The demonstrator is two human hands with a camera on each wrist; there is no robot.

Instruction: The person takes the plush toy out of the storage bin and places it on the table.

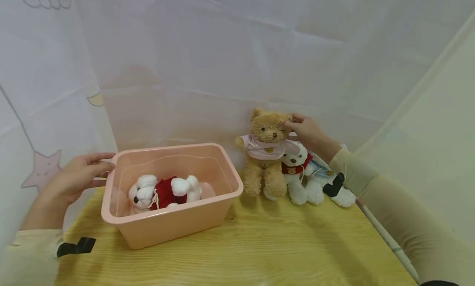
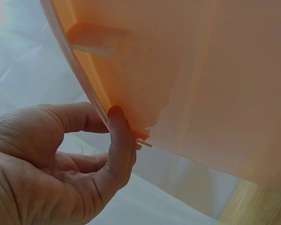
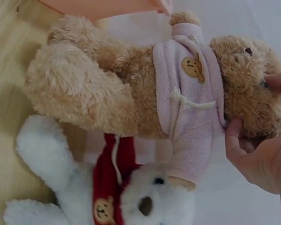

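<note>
My right hand (image 1: 306, 131) pinches the brown bear's (image 1: 265, 152) head, the bear sitting upright just left of it. My left hand (image 1: 76, 176) grips the bin's (image 1: 174, 224) rim with thumb and fingers.

By the right-hand fingers (image 1: 293, 123) sit three bears: one brown bear (image 1: 265, 152), two white bears (image 1: 298, 172); by the left-hand fingers (image 1: 97, 164), one pink bin (image 1: 208, 213) holding a fourth bear (image 1: 163, 191).

Wooden table (image 1: 259, 253) carries the items. White draped sheet (image 1: 208, 50) forms the far backdrop; star print (image 1: 43, 168) at left. Third plush (image 1: 335, 183) sits far right, partly hidden.
</note>
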